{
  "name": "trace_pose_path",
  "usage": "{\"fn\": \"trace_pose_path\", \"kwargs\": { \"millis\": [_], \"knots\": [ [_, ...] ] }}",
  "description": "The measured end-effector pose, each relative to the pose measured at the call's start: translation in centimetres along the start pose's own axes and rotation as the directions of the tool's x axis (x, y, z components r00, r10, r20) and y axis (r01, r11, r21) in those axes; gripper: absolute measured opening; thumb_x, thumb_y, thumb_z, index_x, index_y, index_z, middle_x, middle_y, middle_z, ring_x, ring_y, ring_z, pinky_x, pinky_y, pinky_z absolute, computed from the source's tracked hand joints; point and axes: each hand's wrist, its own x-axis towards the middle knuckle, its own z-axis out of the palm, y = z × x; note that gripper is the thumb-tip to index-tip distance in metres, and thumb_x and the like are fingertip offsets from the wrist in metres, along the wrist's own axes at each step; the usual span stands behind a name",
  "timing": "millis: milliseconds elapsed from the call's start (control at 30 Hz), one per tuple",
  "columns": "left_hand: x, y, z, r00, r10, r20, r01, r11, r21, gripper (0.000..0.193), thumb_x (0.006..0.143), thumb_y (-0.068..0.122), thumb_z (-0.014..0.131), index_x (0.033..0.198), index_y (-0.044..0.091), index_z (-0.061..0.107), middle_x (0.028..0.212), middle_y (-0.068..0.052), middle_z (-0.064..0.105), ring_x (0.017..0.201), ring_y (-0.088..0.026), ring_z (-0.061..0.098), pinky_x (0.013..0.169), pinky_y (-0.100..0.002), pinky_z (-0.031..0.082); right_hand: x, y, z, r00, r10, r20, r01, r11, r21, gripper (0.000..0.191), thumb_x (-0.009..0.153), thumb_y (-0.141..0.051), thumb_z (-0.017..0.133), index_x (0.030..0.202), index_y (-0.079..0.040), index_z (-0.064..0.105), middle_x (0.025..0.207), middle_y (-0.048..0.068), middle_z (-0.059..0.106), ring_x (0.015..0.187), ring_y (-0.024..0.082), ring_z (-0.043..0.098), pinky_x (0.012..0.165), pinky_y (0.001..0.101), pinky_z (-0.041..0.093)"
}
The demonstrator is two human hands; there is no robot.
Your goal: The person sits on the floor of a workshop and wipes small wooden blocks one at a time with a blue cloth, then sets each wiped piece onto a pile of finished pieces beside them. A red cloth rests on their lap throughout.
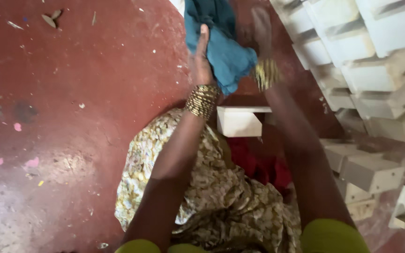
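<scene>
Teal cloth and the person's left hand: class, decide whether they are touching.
Touching. The head view shows the left hand pressed flat against the teal cloth, its fingers lying along the fabric's edge.

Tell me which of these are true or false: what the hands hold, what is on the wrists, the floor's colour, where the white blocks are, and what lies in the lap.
1. Both hands grip a teal cloth. True: the left hand and right hand hold it up between them.
2. The wrists are bare. False: stacked gold bangles ring both wrists.
3. The floor is green. False: it is dark red, flecked with paint spots and scraps.
4. White-painted wooden blocks are piled on the person's right. True.
5. A metal bowl rests in the lap. False: one white wooden block sits there, above a patterned cream garment.
</scene>
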Motion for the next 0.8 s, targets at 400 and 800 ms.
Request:
{"fn": "trace_pose_path", "kwargs": {
  "millis": [400,800],
  "knots": [
    [2.9,-5.1,-5.8,0.972,0.083,0.22,-0.183,0.855,0.485,0.072,0.095,0.05,0.064,0.142,-0.004,0.058,0.139,-0.02,0.063,0.127,-0.03,0.061,0.111,-0.044,0.049,-40.4,-1.2,-41.5,0.768,0.247,-0.591,-0.597,0.612,-0.519,0.055,0.103,-0.006,0.064,0.154,0.001,0.046,0.161,0.02,0.044,0.149,0.042,0.046,0.125,0.0468,0.042],
    [-16.5,-7.8,-5.0,0.871,-0.099,0.482,-0.165,0.864,0.476,0.036,0.09,0.024,0.077,0.117,0.007,0.061,0.095,-0.008,0.074,0.078,-0.022,0.075,0.071,-0.041,0.066,-51.2,-8.8,-39.9,0.718,0.483,-0.501,-0.579,0.814,-0.046,0.079,0.086,-0.02,0.084,0.152,-0.004,0.044,0.156,0.024,0.041,0.145,0.041,0.042,0.116,0.052,0.042]
  ]
}}
